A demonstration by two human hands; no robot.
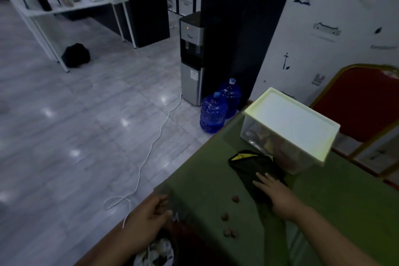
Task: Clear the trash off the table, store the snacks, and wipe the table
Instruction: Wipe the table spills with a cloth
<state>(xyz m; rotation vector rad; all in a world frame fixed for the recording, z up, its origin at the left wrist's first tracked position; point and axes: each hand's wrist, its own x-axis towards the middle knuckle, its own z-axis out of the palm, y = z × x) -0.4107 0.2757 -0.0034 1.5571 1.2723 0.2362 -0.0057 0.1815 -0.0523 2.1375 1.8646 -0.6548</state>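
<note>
My right hand (278,195) lies flat, fingers spread on the dark cloth (254,168) — crumbs (235,199) just leftward, toward my loosely curled left hand (151,214).

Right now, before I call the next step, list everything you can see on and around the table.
Table: 1, green cover, lower right.
Storage box: 1, clear, pale lid on, far end of table.
Cloth: 1, black and yellow, before the box.
Small brown bits: 4, near table edge.
Water jugs: 2, blue, on floor.
Water dispenser: 1, black and silver.
Chair: 1, red, gold frame.
Left hand: at table corner.
Right hand: flat on cloth.
</note>
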